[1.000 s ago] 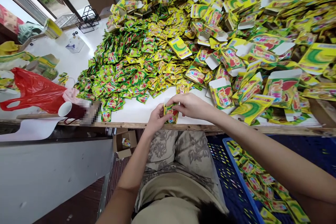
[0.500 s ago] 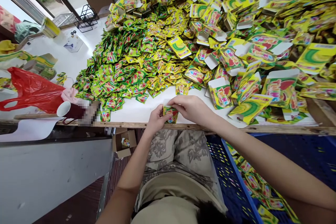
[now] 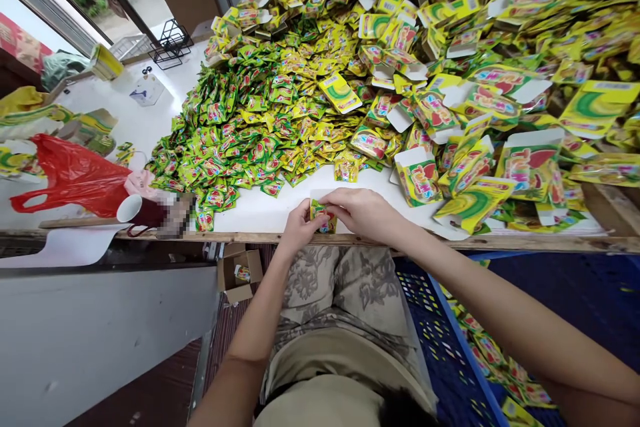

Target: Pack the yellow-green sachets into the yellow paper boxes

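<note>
Both my hands meet at the near edge of the white table (image 3: 250, 210). My left hand (image 3: 299, 228) grips a small yellow-green carton (image 3: 323, 216) from the left. My right hand (image 3: 363, 211) pinches the carton's top from the right, fingers curled over its white flap. Just beyond lies a big heap of small green and yellow sachets (image 3: 260, 127). To the right is a pile of open yellow cartons (image 3: 470, 107) with white flaps.
A red plastic bag (image 3: 75, 177) and a dark cup (image 3: 137, 211) lie at the table's left. A black wire rack (image 3: 173, 43) stands at the far left. A blue crate (image 3: 480, 353) with filled cartons sits on the floor to my right. A small cardboard box (image 3: 239, 273) is under the table.
My hands have stayed on the small carton, with the right fingers shifting over its top flap. The view has drifted slightly.
</note>
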`<state>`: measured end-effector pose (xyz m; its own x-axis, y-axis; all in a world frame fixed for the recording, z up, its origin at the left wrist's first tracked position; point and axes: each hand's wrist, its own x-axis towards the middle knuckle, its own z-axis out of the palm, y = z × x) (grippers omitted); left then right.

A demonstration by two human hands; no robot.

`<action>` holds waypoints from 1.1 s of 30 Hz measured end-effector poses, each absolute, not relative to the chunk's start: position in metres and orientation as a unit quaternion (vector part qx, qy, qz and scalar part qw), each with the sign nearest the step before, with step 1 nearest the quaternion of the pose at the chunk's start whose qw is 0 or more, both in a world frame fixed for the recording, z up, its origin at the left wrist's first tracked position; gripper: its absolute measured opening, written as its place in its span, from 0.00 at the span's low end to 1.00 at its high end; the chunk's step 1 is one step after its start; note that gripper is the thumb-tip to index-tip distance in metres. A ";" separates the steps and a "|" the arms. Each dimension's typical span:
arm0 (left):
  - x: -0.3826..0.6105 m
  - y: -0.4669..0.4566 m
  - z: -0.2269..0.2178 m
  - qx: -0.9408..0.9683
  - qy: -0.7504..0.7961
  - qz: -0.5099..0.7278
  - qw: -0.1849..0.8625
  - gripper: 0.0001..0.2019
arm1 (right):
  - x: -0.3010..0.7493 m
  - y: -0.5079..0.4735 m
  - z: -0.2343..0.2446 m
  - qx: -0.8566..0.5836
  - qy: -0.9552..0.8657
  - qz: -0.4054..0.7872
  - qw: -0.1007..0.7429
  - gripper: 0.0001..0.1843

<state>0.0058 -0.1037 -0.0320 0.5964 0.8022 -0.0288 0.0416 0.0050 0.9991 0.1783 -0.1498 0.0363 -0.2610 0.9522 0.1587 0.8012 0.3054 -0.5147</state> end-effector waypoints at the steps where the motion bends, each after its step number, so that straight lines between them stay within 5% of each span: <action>1: 0.006 -0.103 -0.033 0.637 0.332 0.307 0.624 0.18 | 0.177 -0.151 0.037 -0.565 -0.780 0.164 0.216 0.15; 9: 0.006 -0.103 -0.036 0.635 0.352 0.317 0.610 0.15 | 0.169 -0.147 0.042 -0.563 -0.804 0.151 0.118 0.16; 18: 0.011 -0.104 -0.034 0.592 0.372 0.329 0.635 0.17 | 0.183 -0.156 0.032 -0.547 -0.764 0.225 0.258 0.13; 24: 0.015 -0.103 -0.030 0.543 0.374 0.327 0.678 0.21 | 0.184 -0.166 0.012 -0.607 -0.603 0.231 0.464 0.11; 28: 0.015 -0.102 -0.029 0.550 0.385 0.316 0.671 0.22 | 0.179 -0.168 -0.010 -0.588 -0.410 0.441 0.540 0.18; 33: 0.014 -0.103 -0.026 0.552 0.350 0.303 0.693 0.23 | 0.178 -0.160 -0.008 -0.524 -0.324 0.593 0.519 0.22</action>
<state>0.0139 -0.1030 -0.0256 0.5713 0.8068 -0.1507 -0.0339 0.2067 0.9778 0.1775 -0.1599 -0.0082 0.0870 0.9543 -0.2859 -0.2759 -0.2527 -0.9274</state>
